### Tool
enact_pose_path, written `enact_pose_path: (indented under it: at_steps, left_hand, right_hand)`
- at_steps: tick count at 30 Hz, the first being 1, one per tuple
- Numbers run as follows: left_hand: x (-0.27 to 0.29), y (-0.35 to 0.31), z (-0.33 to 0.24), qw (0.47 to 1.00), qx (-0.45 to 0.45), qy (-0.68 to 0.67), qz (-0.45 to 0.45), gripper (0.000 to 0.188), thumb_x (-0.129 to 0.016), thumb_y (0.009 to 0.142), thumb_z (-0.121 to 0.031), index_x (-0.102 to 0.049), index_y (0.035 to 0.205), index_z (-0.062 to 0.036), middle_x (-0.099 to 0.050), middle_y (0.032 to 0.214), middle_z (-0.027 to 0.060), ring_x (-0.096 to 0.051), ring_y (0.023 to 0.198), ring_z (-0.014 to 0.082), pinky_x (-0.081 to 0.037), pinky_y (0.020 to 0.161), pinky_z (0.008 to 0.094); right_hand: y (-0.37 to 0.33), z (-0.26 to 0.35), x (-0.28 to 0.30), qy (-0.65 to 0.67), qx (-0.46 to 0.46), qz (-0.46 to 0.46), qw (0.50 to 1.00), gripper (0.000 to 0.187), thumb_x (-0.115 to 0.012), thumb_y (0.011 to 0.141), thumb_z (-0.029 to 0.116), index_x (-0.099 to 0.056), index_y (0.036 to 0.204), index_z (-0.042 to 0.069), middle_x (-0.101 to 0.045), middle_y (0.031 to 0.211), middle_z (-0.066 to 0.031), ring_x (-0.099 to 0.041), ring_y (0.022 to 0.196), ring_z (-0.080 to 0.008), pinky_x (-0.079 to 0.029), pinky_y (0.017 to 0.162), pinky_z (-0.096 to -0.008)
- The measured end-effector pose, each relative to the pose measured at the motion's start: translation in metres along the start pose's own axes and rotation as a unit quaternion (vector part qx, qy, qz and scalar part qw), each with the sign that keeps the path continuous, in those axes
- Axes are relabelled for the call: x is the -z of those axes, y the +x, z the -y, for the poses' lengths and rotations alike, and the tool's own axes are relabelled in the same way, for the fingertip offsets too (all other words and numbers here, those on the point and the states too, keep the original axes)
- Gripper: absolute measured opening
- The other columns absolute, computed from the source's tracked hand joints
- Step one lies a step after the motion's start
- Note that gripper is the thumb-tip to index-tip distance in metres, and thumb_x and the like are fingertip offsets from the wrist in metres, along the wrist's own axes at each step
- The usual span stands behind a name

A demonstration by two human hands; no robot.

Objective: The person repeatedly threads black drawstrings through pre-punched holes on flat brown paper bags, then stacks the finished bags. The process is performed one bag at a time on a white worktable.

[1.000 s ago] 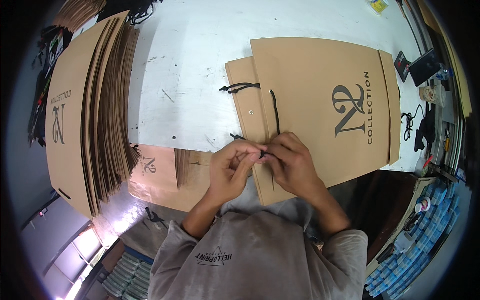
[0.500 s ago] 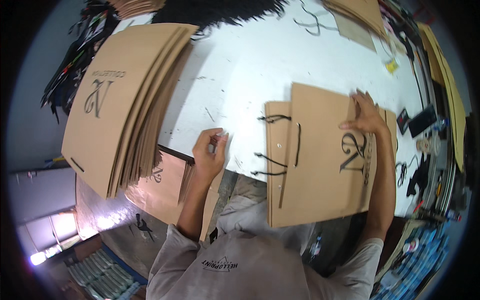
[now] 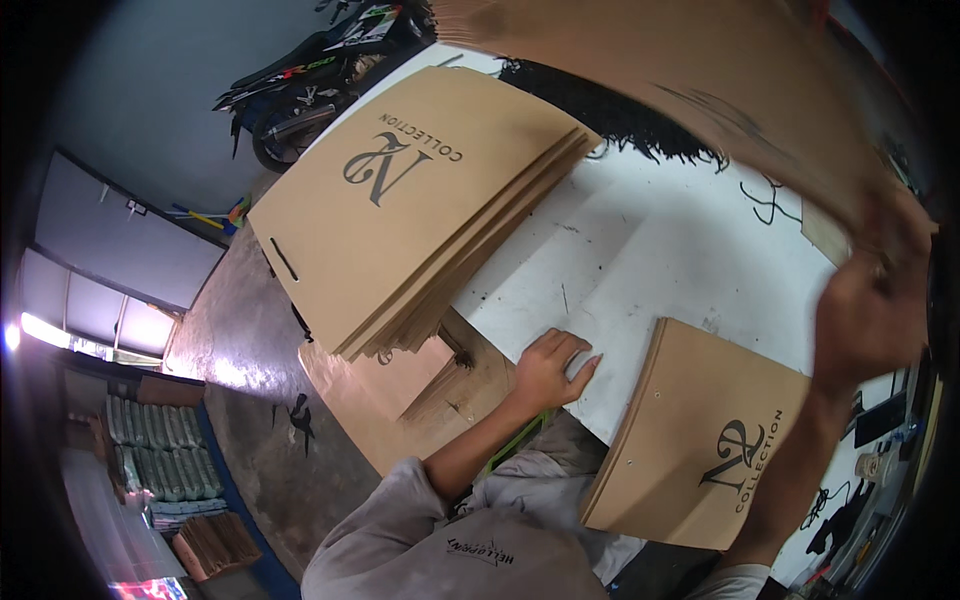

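Note:
At the upper right my right hand (image 3: 875, 290) is raised, smeared by motion, its fingers closed on the corner of a brown paper bag (image 3: 690, 75) that sweeps across the top. My left hand (image 3: 555, 370) rests at the near edge of the white table (image 3: 600, 250), thumb apart from the fingers, holding nothing. Between my arms lies a flat brown paper bag (image 3: 690, 430) with dark print and punched holes, without cords in them. A tall pile of flat brown bags (image 3: 400, 190) stands to the left; its top one has a black cord handle (image 3: 284, 258).
More brown bags (image 3: 405, 380) lie lower down, beside my left forearm. A heap of black cords (image 3: 620, 115) sits at the table's far side. Beyond stands a motorbike (image 3: 310, 90). A cup (image 3: 873, 466) and a dark phone (image 3: 880, 422) are at the right.
My right hand has lifted a bag off the right-hand bags and swung it up and away. My left hand has come down onto the table edge. The view has turned left.

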State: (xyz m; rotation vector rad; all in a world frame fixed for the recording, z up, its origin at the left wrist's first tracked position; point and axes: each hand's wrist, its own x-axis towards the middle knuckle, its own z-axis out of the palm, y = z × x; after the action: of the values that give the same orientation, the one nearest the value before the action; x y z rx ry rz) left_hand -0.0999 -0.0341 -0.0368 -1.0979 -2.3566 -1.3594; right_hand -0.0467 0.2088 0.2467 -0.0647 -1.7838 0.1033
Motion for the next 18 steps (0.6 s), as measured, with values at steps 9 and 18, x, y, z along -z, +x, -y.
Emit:
enact_pose_path:
  at_steps: [9, 18]
  left_hand:
    - [-0.003, 0.008, 0.000, 1.000, -0.028, 0.008, -0.003, 0.020, -0.080, 0.081, -0.020, -0.072, 0.091, -0.0053, -0.072, 0.088, 0.0126, -0.069, 0.083, 0.0329, -0.057, 0.075, 0.0412]
    - [-0.017, -0.008, 0.015, 0.999, -0.004, -0.016, 0.040, 0.020, -0.080, 0.079, -0.016, -0.070, 0.092, -0.0042, -0.069, 0.089, 0.0158, -0.067, 0.080, 0.0358, -0.055, 0.071, 0.0447]
  right_hand:
    - [-0.131, 0.113, -0.202, 0.297, 0.087, 0.242, 0.920, 0.026, -0.061, 0.079, -0.003, -0.068, 0.104, 0.001, -0.070, 0.122, -0.0132, -0.062, 0.125, -0.0342, -0.044, 0.112, -0.0499]
    - [-0.167, 0.060, -0.052, 0.287, -0.041, 0.316, 0.903, 0.033, -0.066, 0.080, 0.004, -0.071, 0.112, -0.001, -0.068, 0.126, -0.0168, -0.058, 0.130, -0.0359, -0.029, 0.122, -0.0616]
